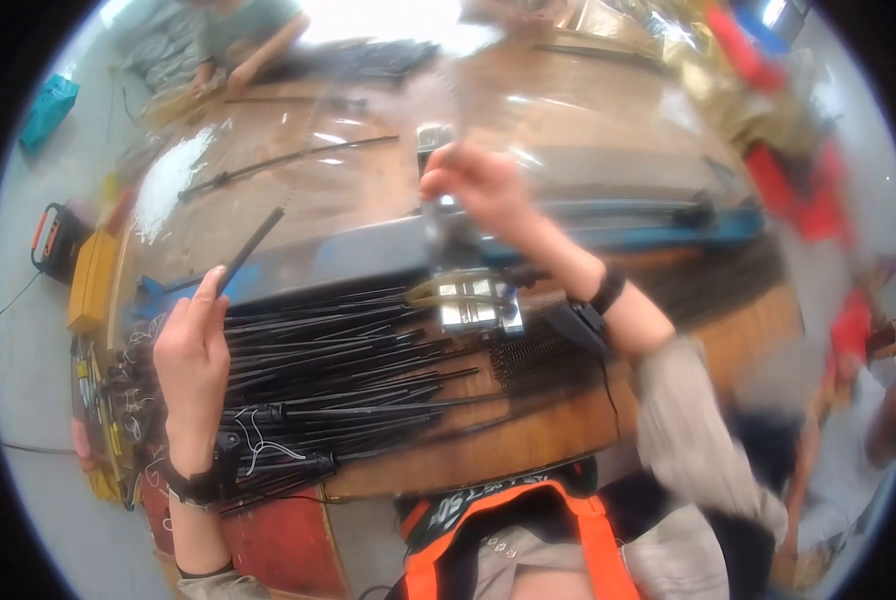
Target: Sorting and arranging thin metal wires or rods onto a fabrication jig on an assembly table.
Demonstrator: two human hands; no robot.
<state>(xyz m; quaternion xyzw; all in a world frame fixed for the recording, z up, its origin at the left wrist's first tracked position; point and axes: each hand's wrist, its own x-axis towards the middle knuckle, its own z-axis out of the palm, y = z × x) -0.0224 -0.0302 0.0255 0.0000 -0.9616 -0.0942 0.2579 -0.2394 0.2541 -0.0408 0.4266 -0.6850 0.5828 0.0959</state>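
Above the left part of the tabletop (578,430), the left hand (193,345) has its grip pressed together around the lower end of a black rod (252,248). The thumb and the forefinger pinch it, and the free part rises tilted, away from the person and to the right. This hand is raised over the near-left side of a big heap of thin rods (358,350), which lie mostly crosswise, one on another.

Near the middle and farther from the person, the right hand (483,190) is blurred. Its fingers are bent and the fingertips come close to each other, but whether this grip pinches something, I cannot tell. Just beyond the fingertips is a small pale block (434,136); contact between them is not clear. The right forearm reaches over a long blue rail (618,220), which crosses the tabletop.

On the near side of the rail is a shiny metal fixture (473,303) with a yellowish hose, placed between the rod heap and the band (609,288) on the right wrist. Beyond the rail, at left, a long dark bar (293,165) lies slanting beside a white pile (171,185). At the far left edge is a yellow box (91,280).
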